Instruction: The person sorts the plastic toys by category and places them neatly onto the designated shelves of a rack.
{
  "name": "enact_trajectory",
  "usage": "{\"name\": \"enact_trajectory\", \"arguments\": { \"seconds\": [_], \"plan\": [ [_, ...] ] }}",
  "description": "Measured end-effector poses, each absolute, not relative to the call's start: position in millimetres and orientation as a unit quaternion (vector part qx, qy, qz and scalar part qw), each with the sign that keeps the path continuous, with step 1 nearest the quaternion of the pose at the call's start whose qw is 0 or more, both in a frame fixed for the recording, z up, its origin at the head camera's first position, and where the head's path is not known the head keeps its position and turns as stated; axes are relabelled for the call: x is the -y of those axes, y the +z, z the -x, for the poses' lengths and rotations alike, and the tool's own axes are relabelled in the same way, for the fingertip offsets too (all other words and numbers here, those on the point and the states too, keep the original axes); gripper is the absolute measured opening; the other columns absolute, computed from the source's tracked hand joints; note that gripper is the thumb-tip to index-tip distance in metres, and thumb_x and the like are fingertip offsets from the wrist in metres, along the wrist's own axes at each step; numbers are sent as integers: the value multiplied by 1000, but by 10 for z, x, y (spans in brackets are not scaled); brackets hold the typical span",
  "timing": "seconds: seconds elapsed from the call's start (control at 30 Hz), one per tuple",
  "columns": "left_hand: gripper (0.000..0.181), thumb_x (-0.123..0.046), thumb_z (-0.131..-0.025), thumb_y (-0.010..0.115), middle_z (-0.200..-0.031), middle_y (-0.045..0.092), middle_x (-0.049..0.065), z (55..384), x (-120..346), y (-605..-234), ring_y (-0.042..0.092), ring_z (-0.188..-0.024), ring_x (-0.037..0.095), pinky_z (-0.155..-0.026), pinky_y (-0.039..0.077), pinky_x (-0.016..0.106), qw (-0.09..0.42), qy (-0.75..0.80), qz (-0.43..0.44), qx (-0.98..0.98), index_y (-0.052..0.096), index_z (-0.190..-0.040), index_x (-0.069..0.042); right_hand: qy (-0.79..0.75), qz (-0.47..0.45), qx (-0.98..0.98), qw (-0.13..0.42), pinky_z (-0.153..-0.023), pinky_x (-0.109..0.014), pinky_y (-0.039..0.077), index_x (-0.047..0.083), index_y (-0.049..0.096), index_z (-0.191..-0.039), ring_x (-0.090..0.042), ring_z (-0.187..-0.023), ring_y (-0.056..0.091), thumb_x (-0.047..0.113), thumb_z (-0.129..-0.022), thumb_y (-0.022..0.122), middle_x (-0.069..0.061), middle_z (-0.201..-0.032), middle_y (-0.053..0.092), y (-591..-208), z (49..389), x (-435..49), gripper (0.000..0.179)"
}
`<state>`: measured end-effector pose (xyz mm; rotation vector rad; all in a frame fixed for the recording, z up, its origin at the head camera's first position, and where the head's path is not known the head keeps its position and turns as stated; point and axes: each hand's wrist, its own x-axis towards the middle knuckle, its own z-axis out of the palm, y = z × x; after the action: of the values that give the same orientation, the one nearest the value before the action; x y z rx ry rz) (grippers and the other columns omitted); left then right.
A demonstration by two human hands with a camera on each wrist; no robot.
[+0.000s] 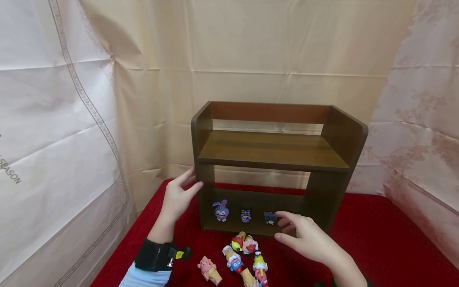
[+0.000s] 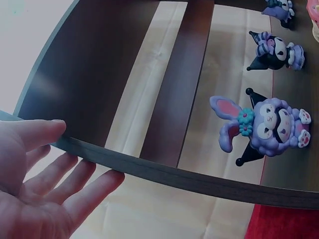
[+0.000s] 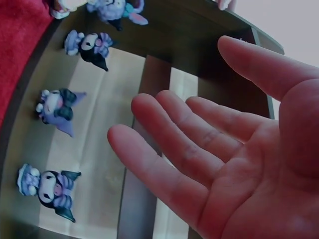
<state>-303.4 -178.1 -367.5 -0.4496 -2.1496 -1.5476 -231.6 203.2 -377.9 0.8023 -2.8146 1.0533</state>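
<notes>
A brown two-tier wooden shelf (image 1: 274,149) stands on a red cloth. My left hand (image 1: 177,199) is at its left side panel, thumb at the front edge and the other fingers on the outer side, all fairly straight. My right hand (image 1: 305,239) hovers in front of the lower tier, palm empty and fingers spread. A purple figurine with rabbit ears (image 2: 271,127) stands at the lower tier's left. To its right, spaced in a row, are a small black-and-purple figurine (image 1: 246,215), a purple-eared one (image 3: 56,107) and another black-and-purple one (image 3: 50,189), mostly hidden by my right hand in the head view.
Several colourful ice-cream-cone figurines (image 1: 232,259) lie bunched on the red cloth (image 1: 380,239) before the shelf. A pink figurine with a cone base (image 1: 209,271) lies apart to their left. Beige cloth (image 1: 251,48) hangs behind; pale patterned curtains flank both sides.
</notes>
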Motion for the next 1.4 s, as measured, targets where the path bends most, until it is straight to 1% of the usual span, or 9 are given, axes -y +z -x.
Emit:
{"name": "enact_trajectory", "arguments": {
  "seconds": [0.2, 0.33, 0.5, 0.63, 0.8, 0.9, 1.03, 1.17, 1.4],
  "plan": [
    [53, -17, -96, 73, -143, 60, 7, 3026, 1779, -3680, 63, -123, 27, -86, 58, 37, 218, -565, 152, 781, 57, -146, -13, 340, -273, 899, -45, -79, -37, 60, 3, 59, -137, -18, -95, 70, 32, -95, 74, -4, -114, 69, -3874, 2374, -1950, 53],
    [53, -16, -96, 73, -142, 60, 8, 3023, 1771, -3683, 64, -122, 27, -82, 60, 35, 216, -570, 150, 778, 57, -146, -14, 330, -316, 886, -85, -82, -35, 59, 8, 67, -127, -17, -97, 70, 25, -94, 75, -4, -115, 70, -3941, 2386, -1885, 38],
    [53, -15, -96, 72, -143, 60, 9, 3028, 1764, -3684, 63, -122, 28, -81, 60, 35, 216, -572, 153, 776, 57, -147, -13, 293, -376, 873, -98, -85, -33, 58, 14, 74, -118, -9, -98, 67, 12, -94, 73, 4, -111, 71, -4018, 2389, -1811, 24],
    [52, -14, -96, 72, -143, 60, 9, 3031, 1759, -3685, 63, -123, 28, -83, 59, 36, 219, -571, 151, 776, 57, -147, -13, 270, -398, 871, -102, -81, -29, 57, 19, 75, -114, -5, -94, 64, 8, -92, 75, 11, -108, 69, -4050, 2392, -1765, 25],
    [52, -14, -96, 72, -143, 60, 9, 3034, 1756, -3693, 63, -123, 30, -86, 58, 37, 221, -570, 149, 777, 57, -146, -13, 269, -419, 858, -124, -79, -25, 56, 19, 77, -112, -2, -93, 63, 4, -92, 74, 9, -117, 69, -4084, 2385, -1711, 26],
    [53, -15, -96, 72, -143, 59, 9, 3034, 1760, -3700, 63, -123, 29, -87, 58, 37, 220, -569, 149, 778, 57, -147, -13, 264, -443, 848, -126, -79, -22, 56, 17, 78, -113, -3, -100, 65, 4, -93, 73, 5, -123, 70, -4110, 2371, -1678, 25],
    [53, -15, -96, 72, -144, 59, 7, 3034, 1762, -3705, 63, -123, 27, -87, 58, 38, 218, -568, 149, 780, 57, -147, -14, 263, -464, 834, -143, -82, -23, 57, 15, 78, -115, -2, -104, 65, 4, -93, 73, 8, -119, 71, -4138, 2366, -1656, 25],
    [54, -16, -96, 72, -144, 59, 8, 3035, 1762, -3705, 63, -123, 27, -87, 58, 38, 222, -566, 150, 780, 56, -147, -14, 257, -467, 831, -155, -77, -23, 56, 15, 77, -115, 1, -91, 63, 3, -92, 74, 13, -112, 71, -4159, 2371, -1664, 27],
    [53, -16, -96, 72, -143, 60, 8, 3037, 1754, -3702, 63, -123, 27, -87, 58, 39, 225, -566, 151, 779, 57, -147, -13, 236, -458, 844, -152, -68, -19, 53, 16, 77, -113, 3, -79, 59, 1, -85, 77, 15, -110, 68, -4195, 2373, -1696, 32]
  ]
}}
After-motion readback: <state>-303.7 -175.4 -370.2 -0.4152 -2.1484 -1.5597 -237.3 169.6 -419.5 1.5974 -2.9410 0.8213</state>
